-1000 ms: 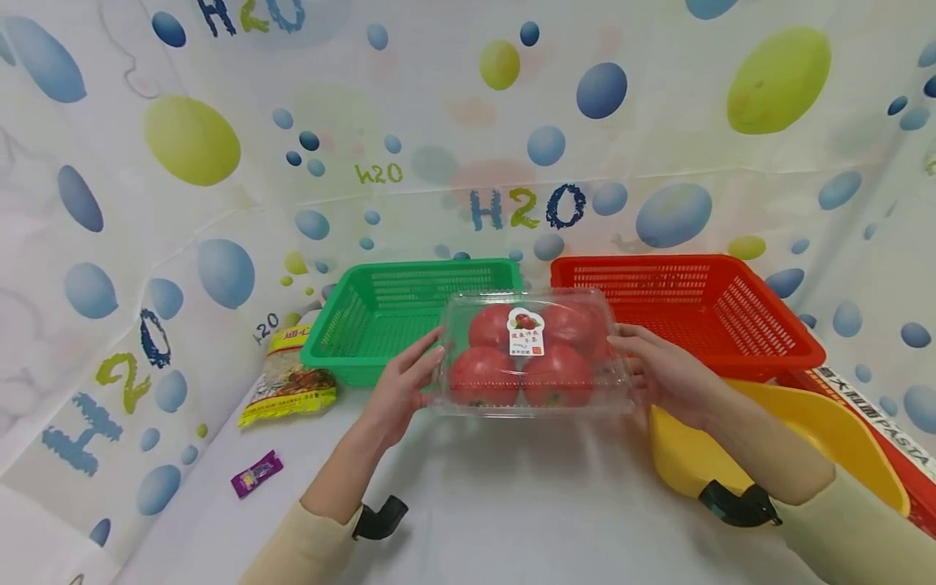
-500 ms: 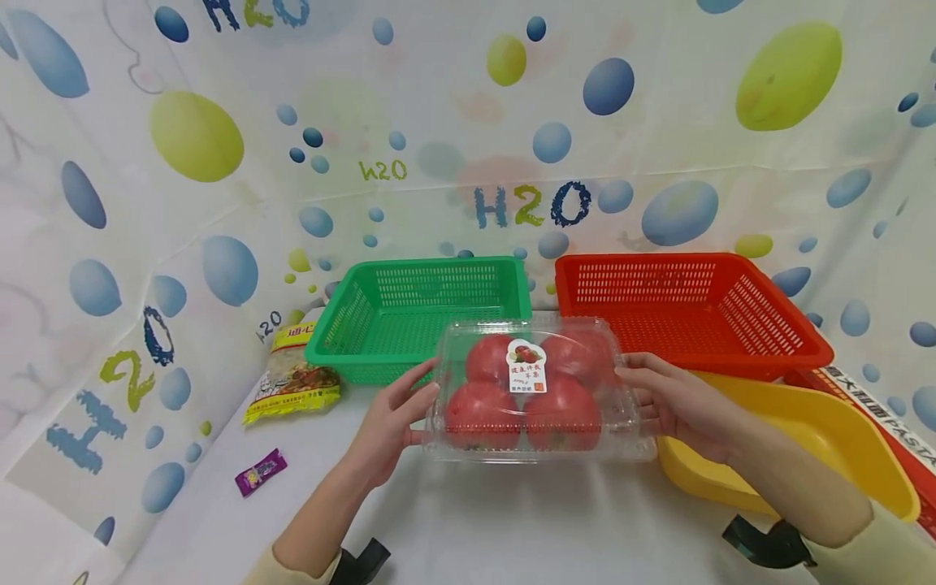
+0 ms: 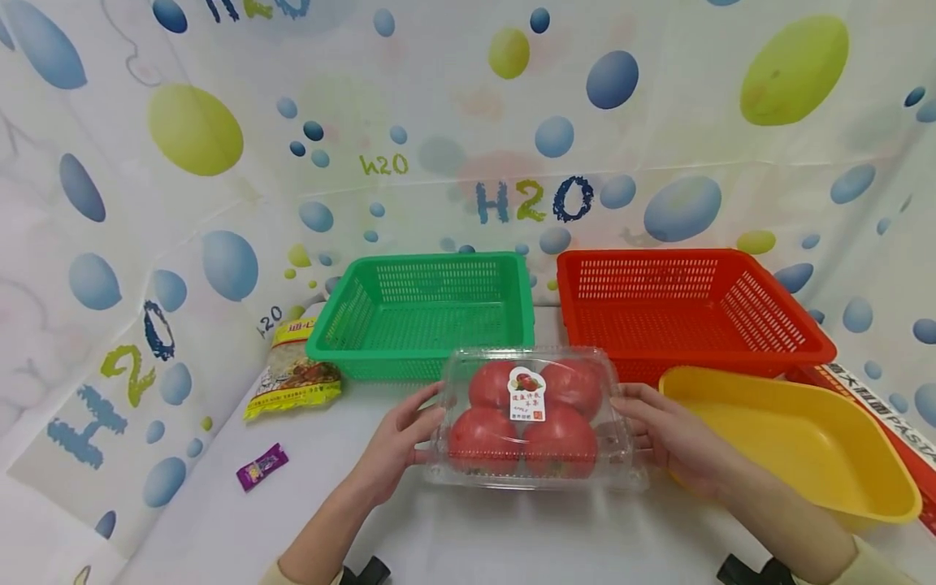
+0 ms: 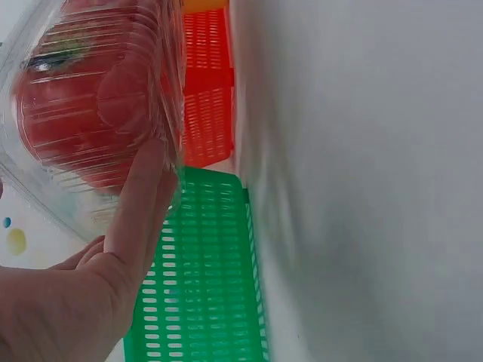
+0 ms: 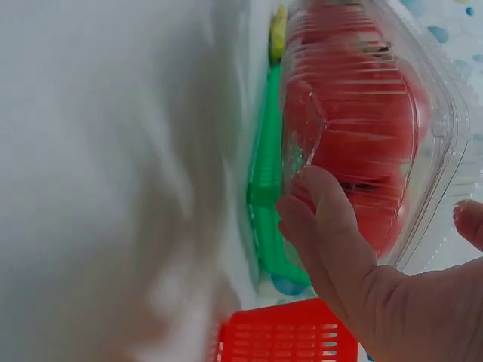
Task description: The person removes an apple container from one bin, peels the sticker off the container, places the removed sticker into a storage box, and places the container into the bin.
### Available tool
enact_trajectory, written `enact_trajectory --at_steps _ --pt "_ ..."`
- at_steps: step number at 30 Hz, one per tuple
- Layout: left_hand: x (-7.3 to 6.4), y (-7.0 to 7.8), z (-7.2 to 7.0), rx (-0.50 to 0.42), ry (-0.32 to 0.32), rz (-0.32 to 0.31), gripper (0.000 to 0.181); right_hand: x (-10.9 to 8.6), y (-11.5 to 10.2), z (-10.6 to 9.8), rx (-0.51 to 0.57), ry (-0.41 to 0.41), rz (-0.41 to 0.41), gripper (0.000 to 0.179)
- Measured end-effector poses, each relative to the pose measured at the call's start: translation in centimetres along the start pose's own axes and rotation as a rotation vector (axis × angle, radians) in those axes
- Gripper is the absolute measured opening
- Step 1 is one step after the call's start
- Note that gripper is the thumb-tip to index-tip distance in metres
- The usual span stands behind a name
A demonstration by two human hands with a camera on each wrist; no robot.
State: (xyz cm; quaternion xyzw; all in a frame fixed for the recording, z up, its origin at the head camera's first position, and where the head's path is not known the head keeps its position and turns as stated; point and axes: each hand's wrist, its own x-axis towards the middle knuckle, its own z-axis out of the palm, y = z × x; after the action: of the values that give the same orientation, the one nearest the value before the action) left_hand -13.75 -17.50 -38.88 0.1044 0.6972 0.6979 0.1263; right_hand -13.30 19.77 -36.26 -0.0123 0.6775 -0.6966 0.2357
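A clear plastic box of red apples [image 3: 483,443], with a white label on its lid, is held level above the white table, in front of the two baskets. My left hand [image 3: 400,443] grips its left end; in the left wrist view, fingers [image 4: 139,196] reach under the ridged plastic. On the opposite end, my right hand [image 3: 676,435] holds the box, and the right wrist view shows fingertips [image 5: 324,196] against its underside with the thumb [image 5: 469,220] apart at the rim side. Several apples show through the plastic.
Behind the box stand a green basket [image 3: 420,367] and a red basket [image 3: 702,357]. A yellow basin [image 3: 775,439] lies right, beside a red pasta box [image 3: 888,414]. A yellow food bag [image 3: 292,378] and a small purple packet [image 3: 262,467] lie left.
Both hands have brought the box of apples down and nearer the person, away from the baskets. More of the basket interiors and the yellow basin shows. The grip stays the same.
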Motion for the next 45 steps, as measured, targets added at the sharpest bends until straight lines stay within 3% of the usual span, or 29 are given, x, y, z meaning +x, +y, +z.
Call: enact_trajectory --at_steps 6,13,23,32,36,40,45 --pt "0.0 -0.3 0.1 0.018 -0.021 -0.034 0.067 -0.4 0.9 0.2 -0.004 0.019 0.025 0.062" --pt "0.6 -1.3 0.2 0.040 -0.015 -0.079 0.065 0.3 1.7 1.2 -0.097 0.151 0.104 0.074" --pt "1.3 -2.5 0.0 0.010 -0.055 -0.074 0.067 1.4 3.0 1.8 -0.023 0.170 0.101 0.073" --pt "1.6 -2.9 0.2 0.023 -0.054 -0.088 0.065 1.4 2.9 1.8 -0.046 0.186 0.104 0.075" --pt "1.8 -2.7 0.2 0.077 0.002 -0.064 0.068 1.0 2.1 1.7 -0.078 0.174 0.071 0.070" --pt "2.3 -2.2 0.4 0.229 0.109 0.035 0.064 0.0 0.8 1.7 -0.144 0.155 -0.018 0.072" --pt "3.4 -1.3 0.6 0.445 0.209 0.151 0.053 -1.0 -1.6 2.2 -0.359 0.188 -0.253 0.063"
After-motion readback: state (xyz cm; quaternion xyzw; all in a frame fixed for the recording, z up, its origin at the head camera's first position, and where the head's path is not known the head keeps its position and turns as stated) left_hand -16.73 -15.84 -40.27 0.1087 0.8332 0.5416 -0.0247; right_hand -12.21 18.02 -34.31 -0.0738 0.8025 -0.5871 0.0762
